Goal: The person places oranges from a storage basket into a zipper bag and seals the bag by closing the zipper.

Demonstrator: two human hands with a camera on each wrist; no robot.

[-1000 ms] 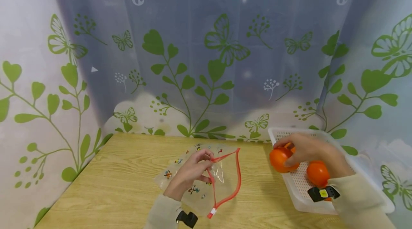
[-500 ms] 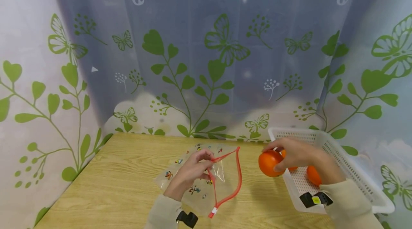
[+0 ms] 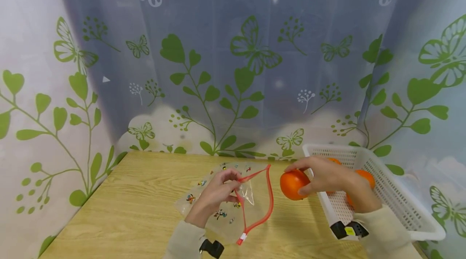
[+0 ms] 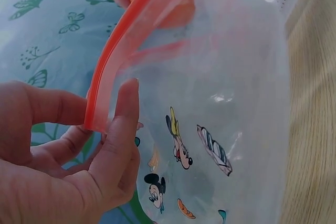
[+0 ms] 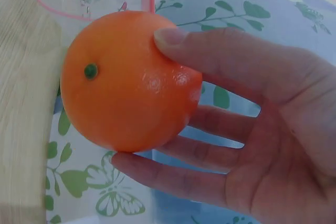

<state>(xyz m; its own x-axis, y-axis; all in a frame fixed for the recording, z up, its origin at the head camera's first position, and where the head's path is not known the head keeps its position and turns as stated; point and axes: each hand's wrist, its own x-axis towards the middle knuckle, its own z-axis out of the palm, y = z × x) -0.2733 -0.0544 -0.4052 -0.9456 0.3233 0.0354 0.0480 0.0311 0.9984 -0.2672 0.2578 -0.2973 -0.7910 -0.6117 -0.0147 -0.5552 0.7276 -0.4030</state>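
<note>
My left hand (image 3: 217, 193) pinches the red zip edge of a clear zip bag (image 4: 210, 129) printed with small cartoon figures. The bag's mouth gapes toward the right in the head view, with a white slider at its near corner. My right hand (image 3: 329, 180) grips an orange (image 3: 294, 185) between thumb and fingers, over the table between bag and basket. Its small green stem spot shows in the right wrist view, where the bag's red rim appears behind the fruit. Through the clear plastic, the left wrist view also shows the held orange.
At the right stands a white perforated plastic basket (image 3: 397, 192) with several more oranges (image 3: 365, 177) inside, partly hidden by my right arm. A wood-grain table (image 3: 120, 206) lies underneath. Behind and at both sides hangs a curtain (image 3: 204, 101) with green leaves and butterflies.
My right hand has carried the orange leftward out over the basket's edge, closer to the bag's mouth. More of the oranges left in the basket now show. The left hand stays put on the bag.
</note>
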